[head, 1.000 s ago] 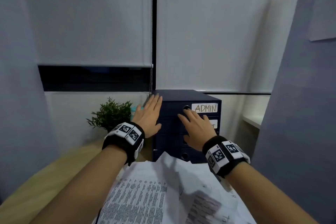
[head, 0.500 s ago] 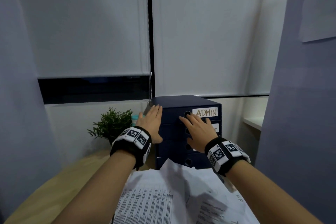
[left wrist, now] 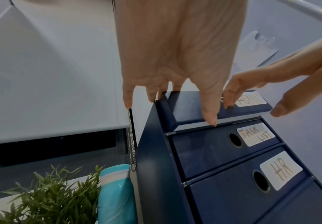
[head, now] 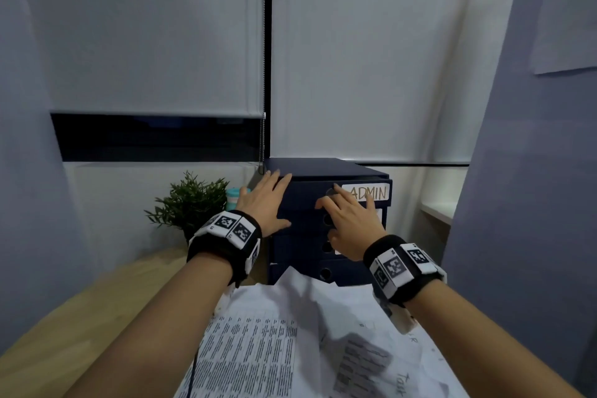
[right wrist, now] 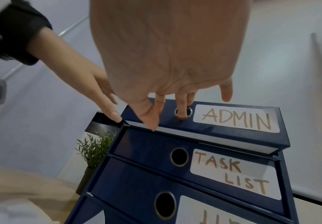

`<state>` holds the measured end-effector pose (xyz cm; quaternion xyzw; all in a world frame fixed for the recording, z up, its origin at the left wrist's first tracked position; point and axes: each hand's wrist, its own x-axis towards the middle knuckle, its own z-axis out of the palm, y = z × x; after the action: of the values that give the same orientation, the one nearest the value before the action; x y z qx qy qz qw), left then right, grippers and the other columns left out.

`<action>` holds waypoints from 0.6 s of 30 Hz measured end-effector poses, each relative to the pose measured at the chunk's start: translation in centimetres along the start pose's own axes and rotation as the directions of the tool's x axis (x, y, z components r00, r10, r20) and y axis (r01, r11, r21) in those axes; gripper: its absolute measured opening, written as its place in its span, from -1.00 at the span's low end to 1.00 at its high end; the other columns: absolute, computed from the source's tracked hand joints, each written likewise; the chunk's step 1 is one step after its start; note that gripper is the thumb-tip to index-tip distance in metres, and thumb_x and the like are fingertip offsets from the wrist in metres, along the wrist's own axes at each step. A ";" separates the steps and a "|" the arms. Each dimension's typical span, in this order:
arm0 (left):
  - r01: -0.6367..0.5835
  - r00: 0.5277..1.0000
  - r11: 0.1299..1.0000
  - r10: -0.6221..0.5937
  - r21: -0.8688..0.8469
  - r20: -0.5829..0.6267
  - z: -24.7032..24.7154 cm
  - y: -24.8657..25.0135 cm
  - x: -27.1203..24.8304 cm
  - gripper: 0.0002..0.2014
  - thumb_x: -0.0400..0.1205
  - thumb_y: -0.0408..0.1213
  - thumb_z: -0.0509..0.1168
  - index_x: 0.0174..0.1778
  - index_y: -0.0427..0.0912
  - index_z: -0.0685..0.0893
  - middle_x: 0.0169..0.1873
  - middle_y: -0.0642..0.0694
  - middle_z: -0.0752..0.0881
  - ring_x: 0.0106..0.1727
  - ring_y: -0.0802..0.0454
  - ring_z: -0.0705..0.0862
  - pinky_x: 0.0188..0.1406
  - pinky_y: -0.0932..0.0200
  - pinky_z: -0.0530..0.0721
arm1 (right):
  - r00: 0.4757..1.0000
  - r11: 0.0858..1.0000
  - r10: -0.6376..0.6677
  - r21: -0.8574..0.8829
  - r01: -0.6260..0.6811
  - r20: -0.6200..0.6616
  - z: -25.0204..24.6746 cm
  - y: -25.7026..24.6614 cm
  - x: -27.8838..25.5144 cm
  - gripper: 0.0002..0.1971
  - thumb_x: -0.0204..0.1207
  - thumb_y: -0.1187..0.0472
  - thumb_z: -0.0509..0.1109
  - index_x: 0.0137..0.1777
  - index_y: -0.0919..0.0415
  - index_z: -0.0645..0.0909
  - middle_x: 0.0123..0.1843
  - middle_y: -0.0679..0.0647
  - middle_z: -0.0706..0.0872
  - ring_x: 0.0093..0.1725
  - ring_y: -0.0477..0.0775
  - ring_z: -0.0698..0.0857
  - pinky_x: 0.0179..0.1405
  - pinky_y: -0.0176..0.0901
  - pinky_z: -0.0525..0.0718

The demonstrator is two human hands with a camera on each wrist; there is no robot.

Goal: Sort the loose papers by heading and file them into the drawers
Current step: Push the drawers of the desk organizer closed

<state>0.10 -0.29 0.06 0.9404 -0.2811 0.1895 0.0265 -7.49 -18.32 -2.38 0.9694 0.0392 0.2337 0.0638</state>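
Note:
A dark blue drawer unit (head: 300, 255) stands at the back of the desk. Its top drawer, labelled ADMIN (right wrist: 179, 125), sticks out a little from the frame. My right hand (head: 352, 223) has one finger (right wrist: 183, 112) poked into that drawer's round pull hole, and its thumb touches the lower edge of the drawer front. My left hand (head: 265, 200) lies flat with straight fingers against the unit's top left corner (left wrist: 160, 103). Below sit the closed TASK LIST drawer (left wrist: 204, 148) and HR drawer (left wrist: 233, 197). Loose printed papers (head: 290, 333) lie in a pile in front of the unit.
A small green plant (head: 190, 203) and a teal bottle (head: 234, 199) stand just left of the unit. A bead chain (left wrist: 131, 144) from the window blind hangs beside the unit's left side. A grey partition (head: 533, 171) closes off the right.
My right finger has gone into the ADMIN drawer's hole and the drawer has come forward slightly. The left hand stays pressed on the unit's corner.

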 end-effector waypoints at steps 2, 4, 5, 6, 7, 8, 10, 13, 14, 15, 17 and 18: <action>-0.009 1.000 0.999 0.008 -0.032 -0.028 -0.2 0.1 0.0 -0.07 0.54 0.02 0.41 0.68 -0.01 -0.05 0.69 -0.04 -0.08 0.70 -0.02 -0.07 0.52 -0.32 0.22 | 1.000 1.000 -0.005 -0.016 0.005 -0.021 -0.3 0.1 -0.5 -0.46 0.51 0.16 0.29 0.49 -0.04 0.27 0.58 -0.04 0.31 0.71 0.00 -0.06 0.56 0.48 0.04; -0.015 0.999 0.998 0.013 -0.058 -0.033 -0.2 0.2 -0.1 -0.13 0.53 0.00 0.42 0.65 -0.03 0.06 0.68 -0.05 -0.02 0.69 -0.05 -0.02 0.48 -0.34 0.26 | 1.000 1.000 -0.003 -0.018 0.002 -0.030 -0.6 0.0 -0.9 -0.47 0.49 0.15 0.29 0.47 -0.02 0.30 0.56 -0.03 0.34 0.71 0.00 -0.02 0.56 0.46 0.07; -0.019 0.999 0.997 0.016 -0.069 -0.043 -0.1 0.2 -0.2 -0.17 0.53 -0.01 0.43 0.62 -0.04 0.11 0.67 -0.07 0.04 0.68 -0.06 0.02 0.47 -0.35 0.28 | 0.999 1.000 0.006 -0.009 -0.006 -0.052 -0.7 0.0 -1.1 -0.48 0.48 0.16 0.30 0.45 0.00 0.32 0.54 -0.03 0.38 0.70 0.02 0.03 0.56 0.44 0.10; -0.027 0.998 0.996 0.022 -0.079 -0.059 -0.1 0.2 -0.2 -0.21 0.52 -0.03 0.44 0.58 -0.05 0.16 0.64 -0.08 0.10 0.67 -0.06 0.06 0.46 -0.35 0.31 | 0.995 1.000 0.018 0.006 -0.017 -0.094 -0.7 -0.2 -1.3 -0.50 0.47 0.17 0.30 0.43 0.03 0.36 0.50 -0.01 0.44 0.68 0.06 0.13 0.55 0.41 0.16; -0.037 0.997 0.996 0.030 -0.085 -0.075 -0.1 0.2 -0.2 -0.26 0.53 -0.05 0.43 0.55 -0.05 0.20 0.61 -0.08 0.17 0.66 -0.06 0.10 0.45 -0.34 0.33 | 0.986 1.000 0.026 0.015 -0.023 -0.165 -0.8 -0.4 -1.6 -0.53 0.44 0.18 0.31 0.38 0.06 0.42 0.43 0.01 0.50 0.62 0.11 0.28 0.50 0.35 0.27; -0.045 0.996 0.995 0.037 -0.087 -0.086 -0.2 0.1 -0.2 -0.31 0.55 -0.08 0.42 0.52 -0.05 0.23 0.59 -0.06 0.21 0.65 -0.04 0.12 0.44 -0.33 0.33 | 0.966 1.000 0.025 0.007 -0.024 -0.259 -0.6 -0.6 -2.0 -0.57 0.42 0.19 0.32 0.32 0.09 0.48 0.34 0.04 0.55 0.48 0.15 0.44 0.39 0.27 0.42; -0.053 0.994 0.995 0.044 -0.087 -0.102 -0.2 0.0 -0.1 -0.40 0.60 -0.12 0.36 0.51 -0.05 0.25 0.59 -0.05 0.22 0.66 -0.02 0.09 0.44 -0.33 0.30 | 0.912 0.999 -0.006 -0.040 -0.011 -0.410 0.1 -0.9 -2.9 -0.68 0.38 0.16 0.34 0.14 0.15 0.58 0.15 0.07 0.62 0.14 0.16 0.61 0.03 0.08 0.60; -0.058 0.993 0.996 0.051 -0.066 -0.107 -0.1 -0.2 -0.1 -0.48 0.68 -0.14 0.26 0.52 -0.05 0.24 0.64 -0.07 0.16 0.68 0.01 0.05 0.46 -0.33 0.27 | 0.973 0.997 -0.043 -0.077 0.026 -0.229 1.8 -1.2 -3.5 -0.71 0.49 0.10 0.30 0.16 0.18 0.61 0.13 0.07 0.62 0.11 0.12 0.59 -0.03 -0.02 0.60; -0.060 0.993 0.996 0.053 -0.061 -0.103 0.0 -0.3 -0.1 -0.50 0.69 -0.15 0.23 0.53 -0.05 0.23 0.65 -0.08 0.14 0.68 0.01 0.05 0.46 -0.32 0.26 | 0.994 0.997 -0.028 -0.069 0.021 -0.105 2.6 -1.1 -3.4 -0.63 0.53 0.09 0.28 0.30 0.19 0.55 0.26 0.07 0.57 0.21 0.13 0.54 0.08 0.00 0.57; -0.059 0.994 0.996 0.053 -0.059 -0.098 0.0 -0.3 -0.1 -0.51 0.71 -0.16 0.20 0.55 -0.06 0.22 0.65 -0.08 0.13 0.68 0.01 0.04 0.46 -0.32 0.26 | 1.000 0.998 -0.019 -0.059 0.018 -0.019 3.4 -0.9 -3.1 -0.52 0.55 0.09 0.28 0.45 0.20 0.45 0.39 0.08 0.49 0.33 0.13 0.48 0.19 0.03 0.53; -0.053 0.994 0.997 0.048 -0.053 -0.096 -0.1 -0.3 -0.2 -0.51 0.73 -0.18 0.16 0.57 -0.06 0.20 0.66 -0.08 0.10 0.68 0.02 0.03 0.46 -0.33 0.24 | 0.999 0.999 0.008 -0.047 -0.006 0.046 4.5 -0.7 -2.2 -0.33 0.55 0.09 0.29 0.63 0.21 0.20 0.56 0.07 0.33 0.48 0.14 0.36 0.33 0.09 0.45; -0.048 0.994 0.998 0.043 -0.051 -0.098 -0.1 -0.2 -0.3 -0.52 0.74 -0.18 0.15 0.58 -0.06 0.19 0.67 -0.07 0.09 0.69 0.02 0.02 0.45 -0.33 0.24 | 0.998 0.999 0.026 -0.037 -0.024 0.057 4.9 -0.7 -1.8 -0.28 0.55 0.09 0.30 0.66 0.20 0.12 0.60 0.07 0.30 0.52 0.14 0.33 0.37 0.11 0.43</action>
<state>-0.01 0.07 0.04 0.9224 -0.3059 0.2277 0.0608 -6.88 -18.28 -7.57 0.9748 0.0211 0.2071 0.0797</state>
